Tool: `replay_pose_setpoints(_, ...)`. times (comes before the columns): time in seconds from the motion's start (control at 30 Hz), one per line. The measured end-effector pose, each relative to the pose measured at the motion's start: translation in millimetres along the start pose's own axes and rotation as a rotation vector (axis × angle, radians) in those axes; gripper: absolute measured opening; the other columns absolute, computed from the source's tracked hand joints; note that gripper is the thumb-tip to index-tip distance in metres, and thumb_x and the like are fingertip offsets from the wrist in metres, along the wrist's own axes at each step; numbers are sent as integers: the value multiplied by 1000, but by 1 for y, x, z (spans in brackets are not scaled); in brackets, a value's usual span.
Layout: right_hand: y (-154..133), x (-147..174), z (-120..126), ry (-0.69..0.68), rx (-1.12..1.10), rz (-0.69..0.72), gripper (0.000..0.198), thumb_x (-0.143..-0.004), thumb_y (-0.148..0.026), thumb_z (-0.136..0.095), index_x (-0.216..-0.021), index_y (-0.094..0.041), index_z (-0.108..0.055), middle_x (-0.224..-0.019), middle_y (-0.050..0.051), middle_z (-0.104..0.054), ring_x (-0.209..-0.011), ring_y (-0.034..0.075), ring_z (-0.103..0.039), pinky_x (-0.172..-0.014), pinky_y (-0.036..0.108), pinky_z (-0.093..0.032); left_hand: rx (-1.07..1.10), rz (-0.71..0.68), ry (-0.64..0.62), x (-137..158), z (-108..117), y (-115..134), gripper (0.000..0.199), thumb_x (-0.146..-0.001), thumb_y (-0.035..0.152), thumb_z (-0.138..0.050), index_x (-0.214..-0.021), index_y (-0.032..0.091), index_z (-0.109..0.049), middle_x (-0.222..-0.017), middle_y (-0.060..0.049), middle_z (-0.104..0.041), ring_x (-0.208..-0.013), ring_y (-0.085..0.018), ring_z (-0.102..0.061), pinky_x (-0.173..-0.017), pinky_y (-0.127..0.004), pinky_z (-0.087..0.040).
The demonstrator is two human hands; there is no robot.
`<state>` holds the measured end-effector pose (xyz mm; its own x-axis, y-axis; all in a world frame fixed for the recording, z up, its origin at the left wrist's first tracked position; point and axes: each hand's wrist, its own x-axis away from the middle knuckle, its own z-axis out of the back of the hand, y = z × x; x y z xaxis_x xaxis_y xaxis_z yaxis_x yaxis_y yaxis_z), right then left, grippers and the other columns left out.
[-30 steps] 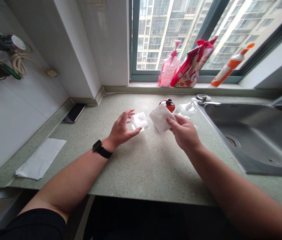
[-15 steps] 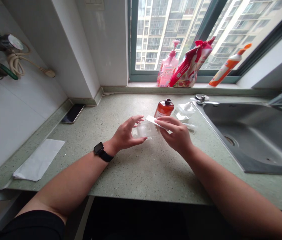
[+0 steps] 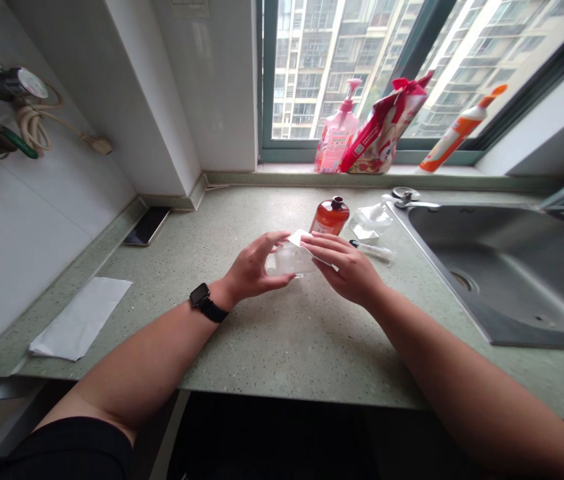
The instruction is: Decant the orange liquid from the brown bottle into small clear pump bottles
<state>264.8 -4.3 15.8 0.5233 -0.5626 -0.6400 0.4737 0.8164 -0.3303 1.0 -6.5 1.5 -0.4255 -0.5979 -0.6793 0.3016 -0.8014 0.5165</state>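
My left hand (image 3: 257, 267) curves around a clear plastic container (image 3: 288, 261) that lies on its side, with thumb and fingers on either side of it. Over the container, a flat white piece like a label or card (image 3: 299, 238) shows under the fingers of my right hand (image 3: 346, 267). The right fingers lie pressed together along it; part of it is hidden beneath them. Just behind both hands stands an amber bottle (image 3: 331, 217) with its dark neck uncapped. A clear pump with a dark end (image 3: 375, 252) rests to the right.
Clear crumpled plastic (image 3: 371, 223) sits near the steel sink (image 3: 522, 280). A phone (image 3: 147, 227) and a folded white paper (image 3: 82, 317) lie at the left. On the windowsill stand a pink pump bottle (image 3: 336, 140), a red bag (image 3: 387, 130) and an orange-and-white bottle (image 3: 455, 140).
My right hand has lowered and flattened its fingers over the white piece, which now lies flatter against the container. The left hand keeps its hold.
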Motion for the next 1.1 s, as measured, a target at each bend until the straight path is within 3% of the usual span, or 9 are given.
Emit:
replay_pose_setpoints(0.27, 0, -1, 4, -42, 26, 26, 40, -107, -20, -57, -143, -26, -72, -144, 10, -75, -136, 29, -71, -112, 56, -62, -2, 10, 23, 2, -1, -4, 79, -87, 34, -88, -155, 25, -47, -141, -16, -68, -123, -29, -73, -100, -46, -68)
replay_pose_setpoints(0.6, -3, -1, 7, -62, -45, 9, 33, -103, -21, -61, -129, -30, -80, -134, 4, -80, -124, 27, -77, -108, 52, -63, -64, 122, 87, 3, 6, -13, 84, -85, 36, -89, -156, 25, -46, -141, -15, -69, -124, -29, -72, -99, -48, -68)
replay_pose_setpoints(0.7, -5, -3, 9, -59, -161, -119, 31, -101, -23, -62, -123, -30, -82, -128, 4, -83, -120, 25, -79, -108, 49, -62, -85, 136, 100, 3, 8, -16, 84, -85, 37, -90, -155, 25, -46, -140, -15, -69, -123, -29, -72, -99, -49, -68)
replay_pose_setpoints(0.9, -4, -5, 16, 95, -488, -582, 31, -99, -44, -67, -117, -27, -85, -113, 5, -87, -101, 26, -81, -94, 45, -64, -106, 121, 91, 3, 10, -19, 85, -85, 37, -90, -156, 25, -45, -139, -15, -70, -121, -29, -73, -100, -49, -68)
replay_pose_setpoints(1.0, -3, -5, 17, 213, -514, -627, 35, -98, -51, -69, -116, -26, -86, -110, 5, -87, -99, 26, -80, -93, 43, -63, -109, 93, 84, 3, 9, -18, 84, -86, 37, -89, -156, 25, -45, -139, -15, -70, -122, -29, -73, -101, -49, -67)
replay_pose_setpoints(1.1, -7, -5, 16, 249, -399, -548, 33, -101, -47, -67, -120, -27, -84, -116, 6, -86, -110, 28, -79, -101, 46, -62, -102, 54, 56, 2, 7, -15, 81, -87, 38, -88, -155, 24, -46, -139, -16, -70, -123, -29, -74, -102, -49, -67)
